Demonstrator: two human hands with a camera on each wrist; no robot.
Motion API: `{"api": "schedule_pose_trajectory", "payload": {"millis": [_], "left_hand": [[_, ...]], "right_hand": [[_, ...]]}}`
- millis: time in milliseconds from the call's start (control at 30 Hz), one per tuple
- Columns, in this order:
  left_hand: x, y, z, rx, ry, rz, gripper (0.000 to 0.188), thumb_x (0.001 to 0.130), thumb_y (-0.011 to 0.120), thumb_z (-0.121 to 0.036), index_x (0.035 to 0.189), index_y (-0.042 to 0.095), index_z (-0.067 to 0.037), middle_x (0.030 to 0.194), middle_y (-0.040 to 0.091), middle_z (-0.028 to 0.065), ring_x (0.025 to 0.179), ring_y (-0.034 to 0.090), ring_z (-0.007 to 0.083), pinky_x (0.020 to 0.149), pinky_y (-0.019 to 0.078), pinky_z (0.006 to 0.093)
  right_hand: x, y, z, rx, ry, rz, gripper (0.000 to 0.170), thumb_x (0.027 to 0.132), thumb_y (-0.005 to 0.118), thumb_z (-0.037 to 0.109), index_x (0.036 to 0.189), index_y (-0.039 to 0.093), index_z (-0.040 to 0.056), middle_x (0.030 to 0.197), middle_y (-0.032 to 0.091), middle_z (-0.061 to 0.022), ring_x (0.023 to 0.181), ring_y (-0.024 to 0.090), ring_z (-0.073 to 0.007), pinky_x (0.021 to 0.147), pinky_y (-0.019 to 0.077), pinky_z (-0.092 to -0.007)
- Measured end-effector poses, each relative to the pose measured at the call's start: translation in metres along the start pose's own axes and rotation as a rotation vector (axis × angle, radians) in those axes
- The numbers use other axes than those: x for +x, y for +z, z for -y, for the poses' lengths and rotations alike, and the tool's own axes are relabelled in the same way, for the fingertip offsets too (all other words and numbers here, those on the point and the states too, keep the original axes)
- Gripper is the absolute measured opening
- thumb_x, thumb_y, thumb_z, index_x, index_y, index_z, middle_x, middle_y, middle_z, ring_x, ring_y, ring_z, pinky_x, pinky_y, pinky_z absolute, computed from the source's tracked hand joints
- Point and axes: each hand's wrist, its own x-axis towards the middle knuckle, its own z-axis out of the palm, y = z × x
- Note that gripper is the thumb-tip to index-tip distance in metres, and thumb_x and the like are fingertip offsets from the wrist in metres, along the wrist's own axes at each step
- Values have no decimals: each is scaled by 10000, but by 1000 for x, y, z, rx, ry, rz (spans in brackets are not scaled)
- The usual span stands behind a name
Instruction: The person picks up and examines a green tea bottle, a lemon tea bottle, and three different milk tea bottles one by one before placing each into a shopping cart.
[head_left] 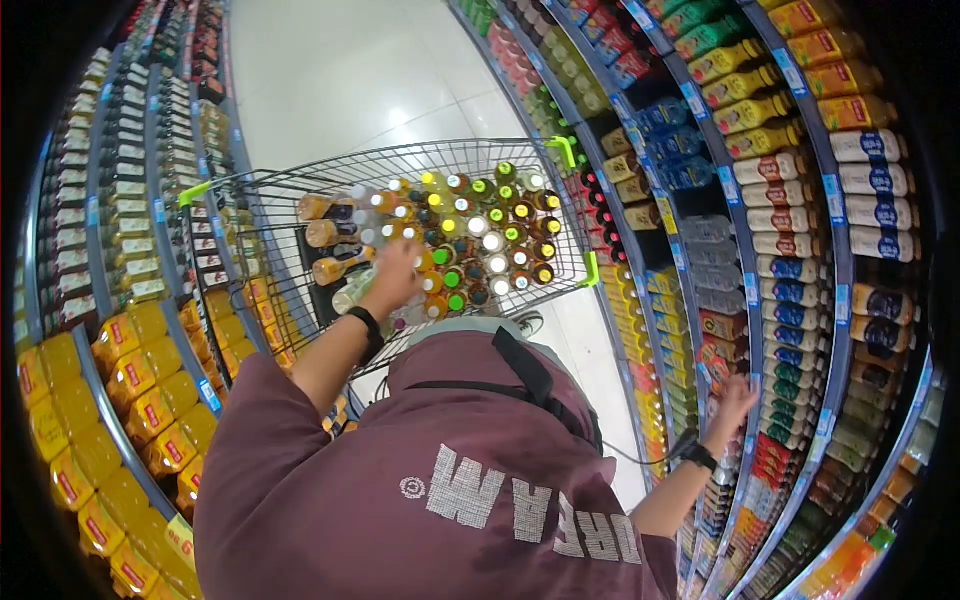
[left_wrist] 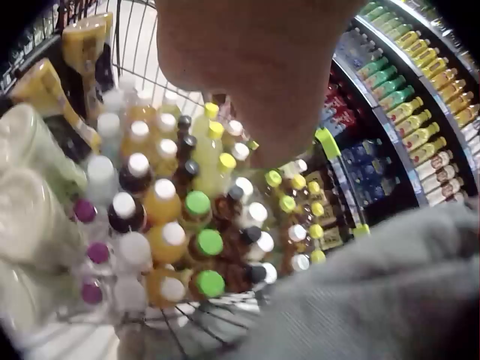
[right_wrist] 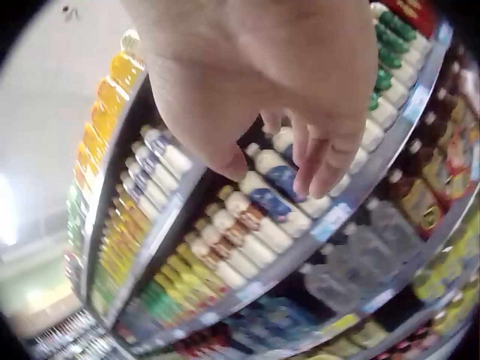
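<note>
My left hand is low over the bottles in the shopping cart, among white and orange caps. In the left wrist view the left hand blocks its own fingers, and I cannot tell whether they grip a bottle. Out to the right, my right hand is at the drinks shelf. The right wrist view has the right hand with thumb and fingers apart, a gap between them. Just beyond the fingertips stand white bottles with blue labels in a shelf row.
The wire cart with green corners holds many upright bottles, with larger ones lying at its left side. Shelves of drinks line the right. Large yellow-orange jugs fill the left shelves. Pale tiled floor stretches ahead.
</note>
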Motion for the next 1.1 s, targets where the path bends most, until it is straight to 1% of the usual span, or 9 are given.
{"api": "schedule_pose_trajectory", "payload": {"millis": [33, 300, 467, 600, 700, 733, 833, 1000, 1100], "left_hand": [[-10, 11, -11, -117, 40, 93, 426, 774, 739, -197, 1164, 620, -75, 1184, 576, 206, 1135, 547, 399, 916, 463, 519], [-31, 4, -78, -361, 177, 423, 464, 925, 657, -177, 1361, 559, -55, 1309, 584, 232, 1239, 545, 431, 1070, 454, 465], [-43, 34, -78, -280, 6, 396, 493, 842, 779, -245, 1255, 599, -43, 1233, 615, 225, 1164, 586, 439, 953, 501, 479], [-50, 71, -84, -155, -36, 268, 326, 850, 749, -194, 1135, 673, -52, 1118, 662, 234, 1042, 630, 456, 868, 521, 523], [-55, 75, -108, -123, -116, 115, 230, 896, 687, -173, 1104, 726, -84, 1060, 694, 225, 989, 656, 448, 828, 528, 535], [-56, 76, -111, -69, -159, 119, 237, 902, 688, -193, 1119, 726, -108, 1060, 697, 215, 973, 662, 445, 812, 532, 533], [-60, 79, -119, 122, -254, 139, 247, 923, 691, -273, 1142, 728, -163, 1027, 709, 197, 930, 674, 437, 770, 536, 529], [-41, 90, -107, 335, -243, 235, 273, 951, 656, -286, 1202, 705, -191, 954, 719, 197, 883, 701, 415, 723, 541, 537], [-17, 94, -94, 92, -252, 326, 616, 929, 691, -362, 1501, 488, -257, 1105, 699, 278, 945, 668, 500, 763, 532, 580]], "right_hand": [[-15, 36, 87, 157, 113, -128, 621, 1005, 662, 244, 1509, 336, 83, 1232, 599, -105, 1030, 624, -211, 903, 504, -331], [115, -6, 188, 211, -372, -293, 708, 940, 717, 148, 1508, 305, 54, 1397, 512, -200, 1132, 596, -244, 947, 540, -389], [190, -36, 207, 197, -545, -492, 712, 915, 765, 108, 1473, 331, 27, 1435, 414, -184, 1206, 527, -222, 973, 512, -335], [234, -59, 219, -260, -609, -949, 934, 817, 862, 388, 1455, 358, -72, 1413, 426, -270, 1301, 416, -411, 1127, 340, -485], [259, -92, 217, -239, -565, -1070, 906, 795, 880, 391, 1409, 408, -79, 1349, 501, -274, 1252, 482, -414, 1081, 394, -466], [267, -100, 221, -46, -716, -894, 864, 775, 893, 412, 1336, 471, -92, 1275, 569, -284, 1181, 560, -412, 1028, 446, -445], [262, -114, 225, -134, -394, -567, 705, 799, 872, 401, 1253, 559, -38, 1159, 700, -245, 1066, 688, -367, 931, 518, -426], [236, -126, 217, 25, -561, -802, 717, 838, 849, 318, 1367, 505, -22, 1222, 677, -220, 1108, 679, -322, 962, 504, -398], [205, -127, 197, 125, -735, -707, 654, 908, 802, 278, 1392, 482, -25, 1258, 610, -157, 1138, 589, -242, 1011, 457, -370]]}}
